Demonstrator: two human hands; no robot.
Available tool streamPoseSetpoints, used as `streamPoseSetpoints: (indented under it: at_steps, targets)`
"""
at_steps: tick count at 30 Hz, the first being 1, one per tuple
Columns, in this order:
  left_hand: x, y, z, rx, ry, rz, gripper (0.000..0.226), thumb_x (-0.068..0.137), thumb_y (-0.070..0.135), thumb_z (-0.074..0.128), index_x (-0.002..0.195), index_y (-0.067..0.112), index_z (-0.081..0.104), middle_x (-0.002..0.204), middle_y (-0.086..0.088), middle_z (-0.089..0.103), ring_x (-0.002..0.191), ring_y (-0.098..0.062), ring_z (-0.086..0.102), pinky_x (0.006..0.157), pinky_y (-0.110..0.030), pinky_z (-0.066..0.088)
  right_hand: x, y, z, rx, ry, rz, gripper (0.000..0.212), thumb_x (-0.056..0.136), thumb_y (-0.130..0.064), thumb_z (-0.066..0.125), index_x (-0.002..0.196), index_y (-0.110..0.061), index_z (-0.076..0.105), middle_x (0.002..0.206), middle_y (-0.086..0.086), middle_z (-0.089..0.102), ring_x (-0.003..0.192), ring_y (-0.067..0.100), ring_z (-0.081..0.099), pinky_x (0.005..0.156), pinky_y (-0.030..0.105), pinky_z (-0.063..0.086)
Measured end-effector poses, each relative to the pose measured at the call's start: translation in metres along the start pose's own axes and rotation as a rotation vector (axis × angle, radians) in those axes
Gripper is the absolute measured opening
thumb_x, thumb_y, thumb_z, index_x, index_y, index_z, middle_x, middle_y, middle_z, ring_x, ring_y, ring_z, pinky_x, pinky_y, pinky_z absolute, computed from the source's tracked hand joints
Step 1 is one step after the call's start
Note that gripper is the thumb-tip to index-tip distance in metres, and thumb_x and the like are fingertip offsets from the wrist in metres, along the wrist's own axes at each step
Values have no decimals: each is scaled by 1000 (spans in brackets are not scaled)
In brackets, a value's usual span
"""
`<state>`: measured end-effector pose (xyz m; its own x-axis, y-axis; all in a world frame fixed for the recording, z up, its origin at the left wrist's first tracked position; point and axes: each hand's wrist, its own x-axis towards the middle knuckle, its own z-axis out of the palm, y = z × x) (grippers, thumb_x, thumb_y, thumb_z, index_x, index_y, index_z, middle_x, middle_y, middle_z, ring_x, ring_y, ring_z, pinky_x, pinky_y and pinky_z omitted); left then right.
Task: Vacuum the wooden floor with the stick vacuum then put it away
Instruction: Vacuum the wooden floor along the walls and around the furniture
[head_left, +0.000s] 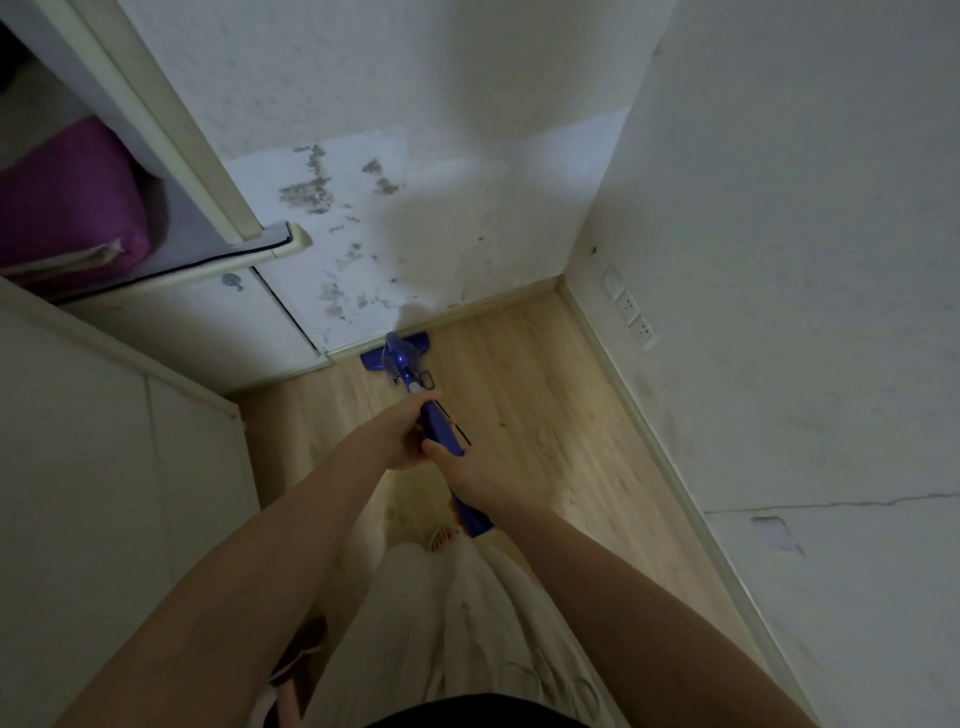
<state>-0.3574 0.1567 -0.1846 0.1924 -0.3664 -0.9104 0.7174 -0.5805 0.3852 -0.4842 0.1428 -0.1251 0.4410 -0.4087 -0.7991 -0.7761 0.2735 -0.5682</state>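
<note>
I see the blue plastic stick vacuum gripped by both hands: left hand curled round the upper shaft, right hand wrapped lower on the handle. Its head touches the skirting board ahead. Light wooden floor lies open rightward; white cabinet crowds the left.

We have a single wide-angle view from the person's head, looking steeply down and forward along both forearms into a room corner. The wooden floor lies well below, walls bending outward at the edges; our own trouser legs fill the bottom.
</note>
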Motion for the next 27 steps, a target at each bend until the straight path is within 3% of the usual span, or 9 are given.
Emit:
streamPoseSetpoints:
  at_steps: [5,10,14,18,22,27]
  targets:
    - [-17,-25,18,0,-12,-10,24,92,30,62,88,7,55,83,-9,58,73,-19,56,71,-31,50,-23,22,-15,-18,-31,50,37,97,-50,48,93,-13,47,68,3,51,51,13,48,48,25,42]
    - [-34,-53,39,-11,-90,-34,34,88,34,65,106,7,56,85,-7,59,69,-16,58,61,-27,50,-58,36,-50,-173,-17,21,38,97,-49,48,79,-16,44,68,2,51,54,12,48,51,23,42]
    - [-47,-76,65,-69,-120,-16,31,90,38,63,94,8,56,59,-3,59,44,-10,55,43,-19,48,-78,40,-92,-380,-80,34,40,99,-49,44,81,-14,45,68,4,49,54,13,46,53,24,41]
    - [-57,-84,87,-92,-166,31,32,87,38,67,87,7,60,56,-3,60,43,-9,53,47,-19,49,-73,48,-132,-507,-11,89,51,94,-59,46,82,-9,48,63,5,50,43,15,46,40,16,40]
    - [-59,-79,88,-17,-183,44,34,88,36,66,100,5,65,79,-7,69,52,-11,63,50,-20,53,-69,54,-142,-546,32,60,51,94,-59,47,82,-10,48,63,7,54,42,16,48,41,18,42]
    - [-50,-69,80,-55,-117,14,37,94,37,57,113,6,57,76,-8,67,66,-18,65,51,-26,54,-56,44,-105,-497,20,4,42,95,-56,47,84,-15,46,68,7,57,48,17,52,46,24,46]
